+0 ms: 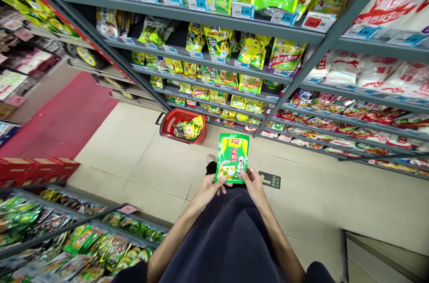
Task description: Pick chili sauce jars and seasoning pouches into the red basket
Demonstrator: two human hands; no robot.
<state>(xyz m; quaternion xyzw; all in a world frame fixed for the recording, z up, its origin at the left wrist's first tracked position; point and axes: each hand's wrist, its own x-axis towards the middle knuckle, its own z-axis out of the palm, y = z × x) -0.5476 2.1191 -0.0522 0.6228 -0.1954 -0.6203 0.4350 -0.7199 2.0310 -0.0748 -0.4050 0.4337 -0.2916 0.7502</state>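
A green and yellow packet (233, 158) with a chicken picture is held upright in front of my body by both hands. My left hand (209, 189) pinches its lower left corner, thumb on the front face. At the lower right edge my right hand (253, 181) grips it, also with the thumb in front; a ring shows on one finger. Beyond the packet, to the left, a red basket (170, 123) stands on the floor beside the shelves, with several yellow packets (191, 128) inside.
Tall grey shelves (214, 17) of seasoning bags run across the front and right. Another rack (83, 218) of packets is at the lower left, near red boxes (36, 171). A floor exit sign (272, 180) lies right of my hands.
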